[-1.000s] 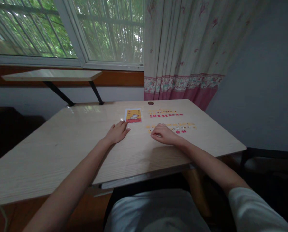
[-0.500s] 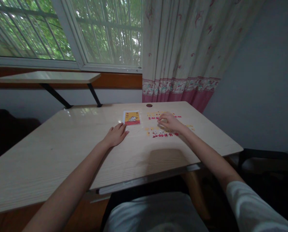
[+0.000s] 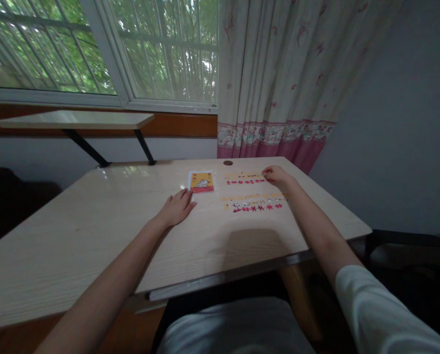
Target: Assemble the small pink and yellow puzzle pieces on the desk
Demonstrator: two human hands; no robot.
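Observation:
My left hand (image 3: pixel 176 208) lies flat on the table, fingers stretched out, their tips at the lower left corner of a small picture card (image 3: pixel 202 183). The card shows a white animal on a yellow and red ground. To its right, small jigsaw pieces lie spread in rows: a yellow and red group (image 3: pixel 245 182) farther back, and a nearer group of yellow, white and red pieces (image 3: pixel 257 208). My right hand (image 3: pixel 279 177) is at the right end of the far rows with fingertips pinched together; whatever is between them is hidden or too small to make out.
The pale wooden table (image 3: pixel 105 241) has a round cable hole (image 3: pixel 227 162) near its back edge. A raised shelf (image 3: pixel 75 119) on black legs stands at the back left. Behind are a barred window and a flowered curtain (image 3: pixel 275 88).
My right hand has moved right and slightly back, from over the middle of the rows to the right end of the far rows, uncovering pieces. My left hand has stayed by the card.

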